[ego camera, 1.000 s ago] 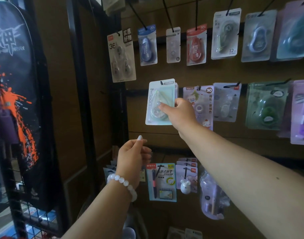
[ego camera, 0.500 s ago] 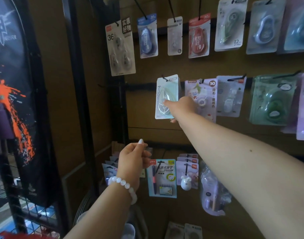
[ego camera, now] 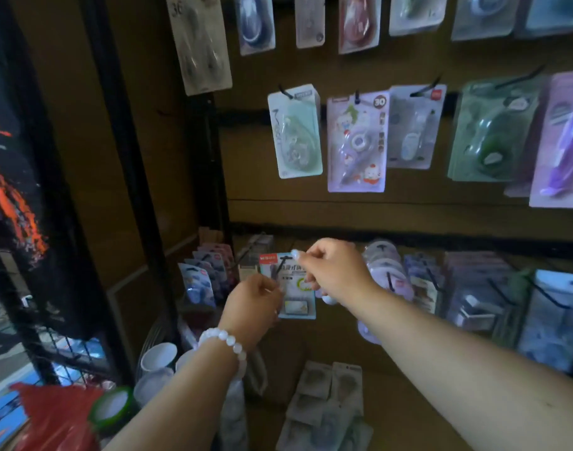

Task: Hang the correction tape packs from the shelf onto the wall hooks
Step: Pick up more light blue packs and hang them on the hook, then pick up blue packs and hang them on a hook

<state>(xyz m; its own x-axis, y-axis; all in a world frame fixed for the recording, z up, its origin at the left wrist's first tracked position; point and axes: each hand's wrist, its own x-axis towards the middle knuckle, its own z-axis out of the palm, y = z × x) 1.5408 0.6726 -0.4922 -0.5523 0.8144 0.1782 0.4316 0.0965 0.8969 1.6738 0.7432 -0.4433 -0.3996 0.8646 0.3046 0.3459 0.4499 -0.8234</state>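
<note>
A pale green correction tape pack point(ego camera: 295, 131) hangs on a black wall hook in the middle row, with no hand on it. My right hand point(ego camera: 334, 275) is lower down, fingers loosely curled, in front of the upper right of a blue carded pack point(ego camera: 295, 299) on the bottom row. My left hand point(ego camera: 254, 304), with a white bead bracelet at the wrist, is loosely curled by that pack's left edge. The frame is blurred and shows nothing held in either hand. Loose grey packs point(ego camera: 327, 395) lie on the shelf below.
More correction tape packs hang in rows along the brown wall panel point(ego camera: 343, 213), each on a protruding black hook. A black wire rack point(ego camera: 51, 288) stands on the left. White cups point(ego camera: 158, 356) and a red bag point(ego camera: 57, 418) sit at the lower left.
My right hand has let go of the pale green pack, which stays on its hook, and dropped to the bottom row. The view has tilted downward. My left hand has moved slightly right.
</note>
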